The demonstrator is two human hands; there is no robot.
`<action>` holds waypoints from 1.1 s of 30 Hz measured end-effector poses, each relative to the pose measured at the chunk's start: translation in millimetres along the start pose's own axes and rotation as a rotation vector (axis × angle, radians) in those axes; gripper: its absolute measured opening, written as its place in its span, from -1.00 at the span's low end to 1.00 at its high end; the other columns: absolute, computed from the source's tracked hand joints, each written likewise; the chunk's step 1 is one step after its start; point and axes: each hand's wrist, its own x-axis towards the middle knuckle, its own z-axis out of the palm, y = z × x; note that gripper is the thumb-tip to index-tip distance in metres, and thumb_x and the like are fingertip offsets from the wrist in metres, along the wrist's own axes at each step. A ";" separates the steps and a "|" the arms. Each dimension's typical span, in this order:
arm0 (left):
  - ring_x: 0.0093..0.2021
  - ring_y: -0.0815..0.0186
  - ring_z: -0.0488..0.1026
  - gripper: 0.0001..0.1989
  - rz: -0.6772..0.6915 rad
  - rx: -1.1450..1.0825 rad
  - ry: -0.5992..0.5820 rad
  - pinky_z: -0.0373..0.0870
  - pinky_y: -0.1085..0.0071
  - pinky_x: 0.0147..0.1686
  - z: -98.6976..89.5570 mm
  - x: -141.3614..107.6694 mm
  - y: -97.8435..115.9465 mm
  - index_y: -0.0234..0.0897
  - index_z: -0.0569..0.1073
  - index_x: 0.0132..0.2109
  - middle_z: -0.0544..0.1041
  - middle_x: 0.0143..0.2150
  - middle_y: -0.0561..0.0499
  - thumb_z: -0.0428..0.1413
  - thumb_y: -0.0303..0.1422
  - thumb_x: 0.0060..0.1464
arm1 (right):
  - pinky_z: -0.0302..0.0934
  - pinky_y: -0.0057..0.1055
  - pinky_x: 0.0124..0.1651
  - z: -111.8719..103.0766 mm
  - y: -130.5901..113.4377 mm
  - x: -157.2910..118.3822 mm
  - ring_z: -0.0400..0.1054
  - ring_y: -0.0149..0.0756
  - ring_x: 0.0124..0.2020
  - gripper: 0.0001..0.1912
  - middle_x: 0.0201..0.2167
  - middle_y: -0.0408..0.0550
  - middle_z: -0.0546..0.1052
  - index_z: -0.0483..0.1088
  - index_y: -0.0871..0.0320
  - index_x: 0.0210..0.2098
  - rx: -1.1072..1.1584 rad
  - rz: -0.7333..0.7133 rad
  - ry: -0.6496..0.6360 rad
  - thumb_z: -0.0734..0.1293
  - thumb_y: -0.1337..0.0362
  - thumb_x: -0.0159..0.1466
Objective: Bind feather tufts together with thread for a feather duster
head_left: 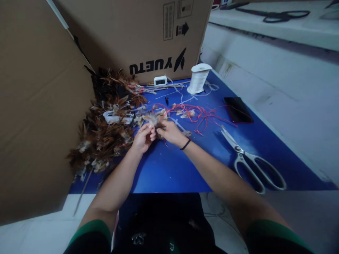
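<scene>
My left hand (143, 138) pinches a small tuft of pale, fluffy feathers (153, 119) over the middle of the blue table (169, 173). Close beside it, my right hand (171, 132) has its fingers curled in at the same tuft; exactly what they grip is hidden. To the left lies a large heap of brown and black feathers (106, 130), almost touching my left hand. Just beyond my hands, pink-red string (200, 114) spreads in loose loops, with a few loose feathers among it.
Large scissors (239, 150) lie at the right with blades apart. A dark phone (238, 110), a white ribbon spool (198, 78) and a small white digital device (160, 81) stand farther back. Cardboard boxes (106, 35) wall the back and left. Black scissors (286, 16) rest on a ledge.
</scene>
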 end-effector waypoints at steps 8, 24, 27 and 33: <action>-0.64 0.56 0.19 -0.80 0.000 -0.014 0.033 0.07 0.63 -0.67 -1.1 0.5 -1.7 -0.32 0.33 -0.40 0.29 -0.56 0.13 0.24 -0.41 -0.11 | 0.15 -0.50 -0.49 -12.2 3.3 -10.5 0.24 -0.47 -0.60 -0.80 -0.63 -0.17 0.40 0.41 0.22 -0.48 0.118 0.122 0.042 0.25 0.23 0.14; -0.66 0.52 0.24 -0.71 0.148 0.342 0.103 0.21 0.57 -0.68 -0.1 1.7 -7.1 -0.33 0.37 -0.40 0.35 -0.58 0.13 0.25 -0.21 -0.11 | 0.11 -0.56 -0.55 -20.7 -23.0 -16.9 0.21 -0.56 -0.65 -0.85 -0.68 -0.19 0.41 0.34 0.23 -0.58 0.341 0.307 0.002 0.35 0.30 0.05; -0.66 0.51 0.25 -0.73 0.217 0.414 0.119 0.22 0.55 -0.67 -2.9 2.7 -9.2 -0.32 0.39 -0.40 0.36 -0.57 0.13 0.23 -0.20 -0.08 | 0.06 -0.59 -0.58 -20.2 -22.3 -17.7 0.22 -0.56 -0.65 -0.87 -0.68 -0.18 0.41 0.34 0.24 -0.58 0.353 0.338 -0.024 0.34 0.32 0.04; -0.66 0.48 0.25 -0.75 0.349 0.579 0.118 0.22 0.54 -0.65 -5.1 2.9 -13.2 -0.31 0.44 -0.39 0.34 -0.62 0.14 0.19 -0.18 -0.04 | -0.01 -0.61 -0.66 -18.1 -22.2 -16.5 0.21 -0.58 -0.69 -0.85 -0.69 -0.17 0.42 0.32 0.24 -0.62 0.402 0.405 0.006 0.34 0.35 0.03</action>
